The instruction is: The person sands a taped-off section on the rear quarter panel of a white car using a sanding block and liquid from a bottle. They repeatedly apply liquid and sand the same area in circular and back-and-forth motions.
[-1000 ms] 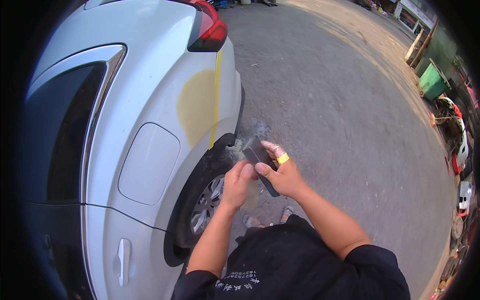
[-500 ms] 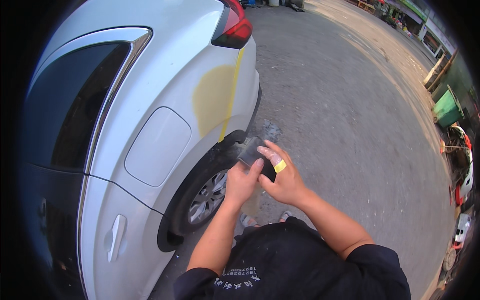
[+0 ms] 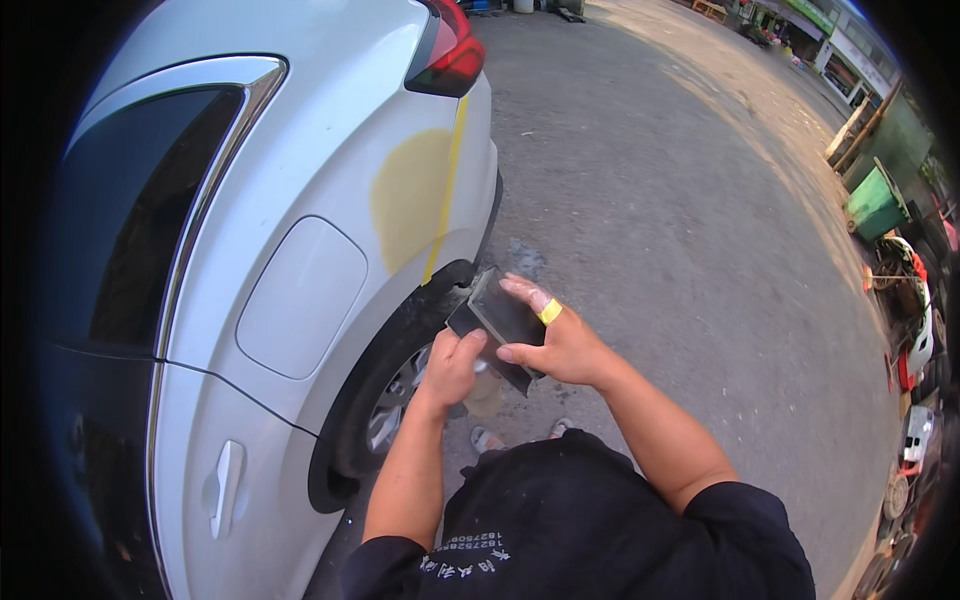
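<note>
In front of my body, beside the white car's rear wheel [image 3: 395, 400], both hands are at work together. My right hand [image 3: 572, 345] is closed around a dark grey sanding block [image 3: 512, 312], its thumb on the near side. One of its fingers is wrapped in clear film with yellow tape [image 3: 550, 312]. My left hand [image 3: 450, 368] pinches a dark sheet that looks like sandpaper [image 3: 506, 366], thumb on top. The sheet lies against the block's lower left side; part of it is hidden behind the block and the fingers.
To the left stands the white car [image 3: 400, 60], with a yellowish patch [image 3: 410, 190] and a strip of yellow tape [image 3: 447, 190] on its rear quarter. Grey pavement [image 3: 680, 250] stretches right. A green bin [image 3: 876, 203] and piled car parts line the right edge.
The block and sheet have shifted slightly left and tilted, showing more of both. My left hand has moved left and down, and the hands are farther apart. The car appears slightly left in view.
</note>
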### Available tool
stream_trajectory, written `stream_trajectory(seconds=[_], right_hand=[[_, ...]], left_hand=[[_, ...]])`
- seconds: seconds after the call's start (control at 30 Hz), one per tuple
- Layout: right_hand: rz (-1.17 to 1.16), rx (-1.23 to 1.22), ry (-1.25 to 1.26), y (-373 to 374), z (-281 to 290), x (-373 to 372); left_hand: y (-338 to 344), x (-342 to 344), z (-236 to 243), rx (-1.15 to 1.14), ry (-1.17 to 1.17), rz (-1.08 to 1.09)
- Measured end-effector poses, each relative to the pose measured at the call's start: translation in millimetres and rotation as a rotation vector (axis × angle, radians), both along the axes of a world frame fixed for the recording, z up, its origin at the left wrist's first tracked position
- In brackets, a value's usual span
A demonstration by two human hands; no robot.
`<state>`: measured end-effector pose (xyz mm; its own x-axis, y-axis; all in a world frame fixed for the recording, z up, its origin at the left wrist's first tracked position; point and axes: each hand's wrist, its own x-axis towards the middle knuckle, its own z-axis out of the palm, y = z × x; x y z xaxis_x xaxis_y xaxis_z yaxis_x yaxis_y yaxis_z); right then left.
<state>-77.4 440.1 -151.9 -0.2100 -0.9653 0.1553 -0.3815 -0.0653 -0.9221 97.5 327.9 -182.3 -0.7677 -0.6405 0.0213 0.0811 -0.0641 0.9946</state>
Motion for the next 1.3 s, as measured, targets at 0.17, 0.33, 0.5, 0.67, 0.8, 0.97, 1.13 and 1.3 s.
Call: stream_trajectory(seconds=[0.17,0.33,0.5,0.67,0.8,0.97,1.13,1.3], right_hand=[[-0.02,-0.067,-0.533,-0.8,-25.0,-18.3],[-0.115,-0.124,-0.976,3.9,-14.3,-30.7],[-0.206,-0.107,-0.997,4.6,-15.5,-29.6],[-0.316,-0.15,-1.056,6.0,-27.4,-42.7],[-0.264,-0.212,-1.128,17.3,-23.2,-59.1],[0.017,-0.184,-1.268,34.8,-31.6,-47.1],[0.045,-0.071,-1.307,31.0,-47.4,-13.7],[0.099,-0.11,-1.407,24.5,-47.4,-7.9]], left_hand=[[-17.9,6.6,-17.4,-0.087,-0.127,-0.019],[-14.2,0.2,-11.8,0.086,-0.068,0.032],[-13.9,2.8,-2.8,0.155,-0.058,-0.029],[-18.1,7.6,-2.1,0.229,-0.004,-0.008],[-21.7,12.3,-5.2,0.216,0.026,0.091],[-19.9,9.3,3.2,0.311,0.091,0.153],[-23.2,6.1,-2.0,0.337,0.145,0.161],[-17.5,3.9,7.8,0.297,0.167,0.147]])
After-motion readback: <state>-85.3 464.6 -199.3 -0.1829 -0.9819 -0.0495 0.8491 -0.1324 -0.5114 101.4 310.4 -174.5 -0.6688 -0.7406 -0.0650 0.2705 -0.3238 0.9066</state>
